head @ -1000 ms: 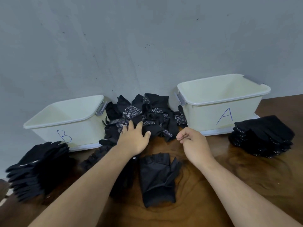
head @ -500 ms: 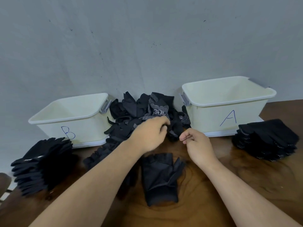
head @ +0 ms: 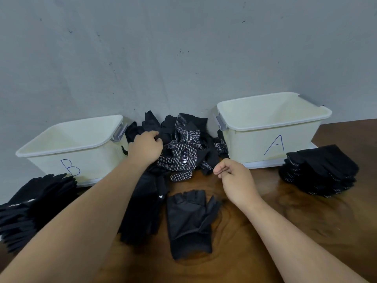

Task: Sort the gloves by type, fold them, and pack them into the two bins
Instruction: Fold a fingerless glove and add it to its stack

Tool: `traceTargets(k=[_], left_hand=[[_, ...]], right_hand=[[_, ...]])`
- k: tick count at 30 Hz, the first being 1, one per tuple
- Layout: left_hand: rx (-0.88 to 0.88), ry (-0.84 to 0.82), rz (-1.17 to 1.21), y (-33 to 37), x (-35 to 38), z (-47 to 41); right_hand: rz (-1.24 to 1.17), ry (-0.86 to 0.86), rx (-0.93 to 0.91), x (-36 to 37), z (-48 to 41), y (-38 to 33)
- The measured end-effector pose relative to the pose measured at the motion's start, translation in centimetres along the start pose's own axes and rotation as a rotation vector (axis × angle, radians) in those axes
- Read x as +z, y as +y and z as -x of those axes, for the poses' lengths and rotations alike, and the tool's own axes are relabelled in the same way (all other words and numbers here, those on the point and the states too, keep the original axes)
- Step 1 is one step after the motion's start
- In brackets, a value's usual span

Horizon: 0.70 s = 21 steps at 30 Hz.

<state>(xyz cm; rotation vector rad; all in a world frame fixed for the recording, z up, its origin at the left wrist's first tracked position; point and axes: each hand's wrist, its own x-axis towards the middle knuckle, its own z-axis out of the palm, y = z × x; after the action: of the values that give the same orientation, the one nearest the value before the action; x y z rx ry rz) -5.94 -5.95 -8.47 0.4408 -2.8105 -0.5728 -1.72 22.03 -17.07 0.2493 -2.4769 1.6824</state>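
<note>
Head view
Surface: a dark, glossy wooden table [head: 285, 231] with swirling grain, pushed against a plain grey wall [head: 183, 48].
Bins: two cream plastic bins stand against the wall, well apart. The bin marked B [head: 51, 160] is at left and the bin marked A [head: 248, 148] is at right.
Glove heap [head: 183, 144]: a tangle of black gloves, some white-dotted, lies between the bins.
Sorted stacks: the plain black stack [head: 36, 203] sits in front of bin B, and the dotted stack [head: 320, 170] is just right of bin A.
Left hand [head: 145, 149]: reached far forward with knuckles up, fingers curled into the heap's left side and clutching black fabric.
Right hand [head: 234, 178]: hovers just beside the heap's near right edge, loosely clenched with thumb against forefinger. Nothing is visible in it.
Flat glove [head: 189, 219]: a single black glove lies on the table between the forearms. Its long axis runs near to far, with fingers toward the wall and cuff toward the person.
Loose dark gloves [head: 142, 211]: these lie partly beneath the left forearm, just left of the flat glove.
</note>
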Motion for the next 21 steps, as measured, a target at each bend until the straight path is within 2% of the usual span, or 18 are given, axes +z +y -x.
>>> traceTargets(k=[4, 9, 12, 15, 17, 21], left_hand=[[0.036, 0.213, 0.243, 0.4, -1.7, 0.6], [0.059, 0.281, 0.628, 0.6, -2.9, 1.7], [0.049, 0.228, 0.826, 0.5, -3.0, 2.6], [0.046, 0.218, 0.879, 0.6, -3.1, 3.1], [-0.016, 0.205, 0.985, 0.5, -3.4, 3.2], [-0.202, -0.009, 1.242, -0.4, -3.8, 3.0]], right_hand=[[0.002, -0.003, -0.005, -0.1, 0.1, -0.1], [0.005, -0.008, 0.0, 0.0, 0.1, 0.0], [0.008, -0.016, 0.001, 0.1, 0.1, 0.0], [0.014, -0.02, 0.002, 0.1, 0.1, -0.1], [0.018, -0.021, -0.002, 0.0, 0.1, -0.2], [0.025, -0.03, -0.005, 0.0, 0.1, -0.2]])
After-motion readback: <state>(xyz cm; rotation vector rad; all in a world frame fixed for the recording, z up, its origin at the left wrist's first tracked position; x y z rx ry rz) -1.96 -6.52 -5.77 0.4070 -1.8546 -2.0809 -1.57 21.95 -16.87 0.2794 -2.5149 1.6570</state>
